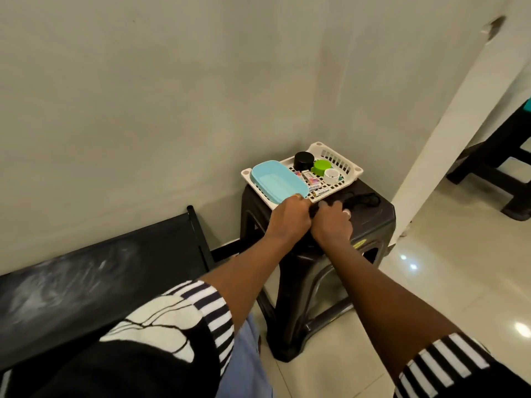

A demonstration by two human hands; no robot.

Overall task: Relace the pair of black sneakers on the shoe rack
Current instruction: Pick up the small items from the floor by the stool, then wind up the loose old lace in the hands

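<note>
At centre frame the left hand (288, 218) and right hand (333, 222) are working close together on the dark stool (373, 221), fingers curling round one end of the black lace (362, 199), its remainder lying coiled just right of them beside the white basket (357, 170). No sneakers are showing. Light and limp, the lace is probably best pinched near its tip.
</note>
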